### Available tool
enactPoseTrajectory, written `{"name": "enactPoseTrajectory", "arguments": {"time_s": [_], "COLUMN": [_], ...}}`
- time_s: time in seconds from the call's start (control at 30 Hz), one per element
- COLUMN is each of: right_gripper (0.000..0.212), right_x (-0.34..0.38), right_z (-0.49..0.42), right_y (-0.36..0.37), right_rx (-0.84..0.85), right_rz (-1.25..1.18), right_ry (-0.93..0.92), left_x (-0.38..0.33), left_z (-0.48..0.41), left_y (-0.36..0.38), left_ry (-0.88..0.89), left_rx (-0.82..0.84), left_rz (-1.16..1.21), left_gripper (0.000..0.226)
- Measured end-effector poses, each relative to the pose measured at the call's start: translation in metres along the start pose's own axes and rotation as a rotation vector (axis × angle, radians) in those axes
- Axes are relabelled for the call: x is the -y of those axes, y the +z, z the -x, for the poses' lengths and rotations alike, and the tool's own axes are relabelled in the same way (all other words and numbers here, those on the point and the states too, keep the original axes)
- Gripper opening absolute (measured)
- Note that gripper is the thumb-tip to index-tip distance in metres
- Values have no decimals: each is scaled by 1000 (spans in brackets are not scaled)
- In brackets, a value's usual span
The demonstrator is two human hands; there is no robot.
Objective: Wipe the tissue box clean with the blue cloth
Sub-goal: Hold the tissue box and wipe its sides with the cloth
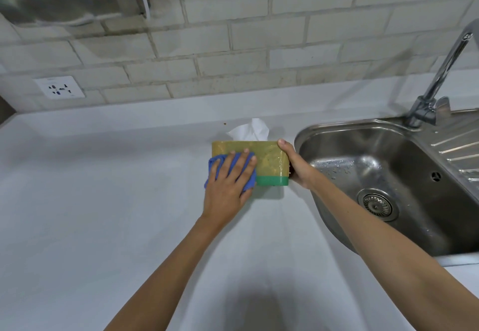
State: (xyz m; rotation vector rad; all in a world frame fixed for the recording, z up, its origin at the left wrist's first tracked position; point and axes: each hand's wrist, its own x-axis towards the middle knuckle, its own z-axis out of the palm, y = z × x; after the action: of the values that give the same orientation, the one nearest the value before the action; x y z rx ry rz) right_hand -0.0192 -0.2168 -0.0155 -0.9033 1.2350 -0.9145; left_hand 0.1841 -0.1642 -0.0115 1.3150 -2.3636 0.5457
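A yellow tissue box (267,158) with a green base stands on the white counter (103,201), a white tissue sticking out of its top. My left hand (228,185) lies flat on the blue cloth (215,166) and presses it against the left part of the box's near side. My right hand (295,165) grips the box's right end, thumb at the top corner. The cloth is mostly hidden under my left hand.
A steel sink (375,175) with a drain lies just right of the box, its chrome faucet (440,77) at the back right and a ribbed drainboard beyond. A wall socket (59,87) sits on the tiled backsplash at the left.
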Motion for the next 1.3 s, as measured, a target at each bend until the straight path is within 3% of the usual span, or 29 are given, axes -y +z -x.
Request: {"name": "enactPoseTrajectory", "arguments": {"time_s": [0.2, 0.33, 0.43, 0.53, 0.63, 0.73, 0.9, 0.97, 1.07, 1.13, 1.3], "right_gripper": [55, 68, 52, 38, 47, 61, 47, 41, 42, 52, 66], "right_x": [0, 0, 0, 0, -2, -1, -2, -2, -1, -1, -1], "right_z": [2, 2, 4, 6, 6, 4, 3, 4, 4, 4, 5], "right_y": [6, 3, 1, 3, 6, 8, 4, 4, 8, 10, 6], "right_rx": [-33, 0, -2, -9, -34, -42, -30, -36, -35, -41, -7], "right_rz": [12, 40, 33, 18, 6, 9, 14, -2, -8, 3, 18], "right_ry": [12, -2, -3, 4, -6, -10, -14, -13, -14, -12, -5], "left_x": [-10, -45, -20, -8, -26, -51, -39, -21, -16, -33, -66], "left_z": [-46, -35, -13, -16, -35, -42, -16, -11, -26, -38, -17], "left_y": [-12, -9, -1, -4, -2, -5, -3, 0, 0, -2, -12], "left_ry": [-454, -199, -112, -453, -680, -596, -255, -368, -673, -685, -228], "left_rx": [-43, 30, 18, 42, 26, 41, 68, 32, 59, 70, 109], "left_rz": [160, 159, 82, 169, 243, 217, 125, 127, 246, 258, 170], "left_gripper": [55, 60, 56, 56, 53, 52, 54, 52, 52, 52, 53]}}
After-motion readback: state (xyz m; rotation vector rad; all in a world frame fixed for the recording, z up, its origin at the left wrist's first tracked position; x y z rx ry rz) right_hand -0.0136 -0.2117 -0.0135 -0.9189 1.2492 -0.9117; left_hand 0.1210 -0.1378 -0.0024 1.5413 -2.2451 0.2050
